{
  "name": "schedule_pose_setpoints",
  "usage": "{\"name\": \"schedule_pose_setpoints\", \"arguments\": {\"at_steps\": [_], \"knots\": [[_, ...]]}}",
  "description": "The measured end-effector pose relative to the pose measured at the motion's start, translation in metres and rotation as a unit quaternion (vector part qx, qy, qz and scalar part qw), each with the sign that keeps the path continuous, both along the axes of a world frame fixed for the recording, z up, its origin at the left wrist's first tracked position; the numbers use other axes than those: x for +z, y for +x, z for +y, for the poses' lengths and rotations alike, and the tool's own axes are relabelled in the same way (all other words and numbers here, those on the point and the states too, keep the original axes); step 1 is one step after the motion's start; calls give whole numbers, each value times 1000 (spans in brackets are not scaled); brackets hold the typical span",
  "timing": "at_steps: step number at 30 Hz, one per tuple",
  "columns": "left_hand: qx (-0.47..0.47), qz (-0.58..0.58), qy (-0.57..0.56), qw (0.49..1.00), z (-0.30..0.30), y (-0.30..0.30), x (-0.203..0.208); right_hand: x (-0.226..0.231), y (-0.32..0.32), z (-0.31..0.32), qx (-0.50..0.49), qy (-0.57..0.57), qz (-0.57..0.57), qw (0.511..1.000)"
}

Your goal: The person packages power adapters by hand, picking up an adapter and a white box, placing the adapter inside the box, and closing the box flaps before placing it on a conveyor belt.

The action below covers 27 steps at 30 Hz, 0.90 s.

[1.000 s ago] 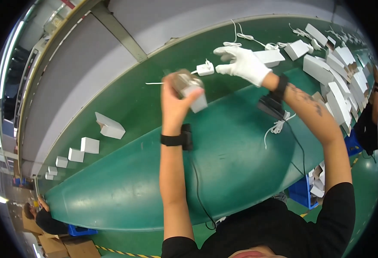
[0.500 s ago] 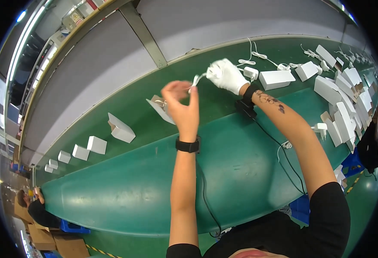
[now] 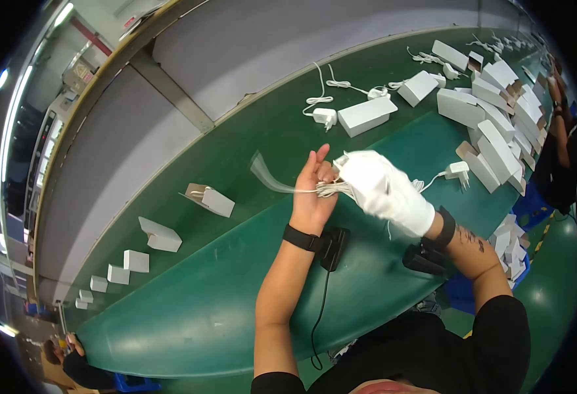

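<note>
Above the green belt (image 3: pixel 190 315), approx. mid-frame, both hands are raised and brought together over a bundle of white cable (image 3: pixel 331 190). The left hand (image 3: pixel 311 194) is bare, w/ a black wristband; its thumb and lower fingers are closed on the coiled cable, while the upper fingers are stretched upward. The right hand (image 3: pixel 384 190) is covered by a white glove and is curled shut around the same bundle from the other side, touching the left hand. A loose end of the cable (image 3: pixel 269 178) is seen blurred, sticking out to the left of the hands. From the right side of the bundle a cable run is led to a white plug adapter (image 3: pixel 458 172), which is seen just right of the gloved hand; whether it is resting on the belt or hanging can't be told.

Further back on the belt, a white box (image 3: pixel 366 115) is laid beside another adapter w/ cable (image 3: pixel 325 117). More white boxes (image 3: pixel 499 125) are stacked at the right, some overlapping. At the left, an opened box (image 3: pixel 209 199) and a row of small white boxes (image 3: pixel 131 261) are spaced along the belt edge. A grey wall panel (image 3: pixel 236 59) is set behind the belt. Another person's arm (image 3: pixel 558 125) is visible at far right, and a further person (image 3: pixel 71 361) at lower left.
</note>
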<state>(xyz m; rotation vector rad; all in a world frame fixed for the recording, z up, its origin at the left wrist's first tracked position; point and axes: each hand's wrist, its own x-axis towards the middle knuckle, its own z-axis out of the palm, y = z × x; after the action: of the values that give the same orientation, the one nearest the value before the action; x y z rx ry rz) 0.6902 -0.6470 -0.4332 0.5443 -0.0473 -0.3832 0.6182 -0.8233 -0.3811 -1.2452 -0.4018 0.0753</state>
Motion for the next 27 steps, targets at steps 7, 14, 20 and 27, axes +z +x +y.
{"name": "schedule_pose_setpoints", "arguments": {"at_steps": [7,14,20,27], "knots": [[-148,-81,-115,979,-71,4,-6,-22,-12,-64,-40,-260,-121,957],[-28,-343,309,887,-148,15,42,-16,-30,-160,-258,-294,-99,915],[207,-453,814,299,-131,131,-15,-86,-44,-334,-608,-171,-33,775],[58,-310,598,737,-102,136,3,-86,23,-298,-424,-223,-4,878]]}}
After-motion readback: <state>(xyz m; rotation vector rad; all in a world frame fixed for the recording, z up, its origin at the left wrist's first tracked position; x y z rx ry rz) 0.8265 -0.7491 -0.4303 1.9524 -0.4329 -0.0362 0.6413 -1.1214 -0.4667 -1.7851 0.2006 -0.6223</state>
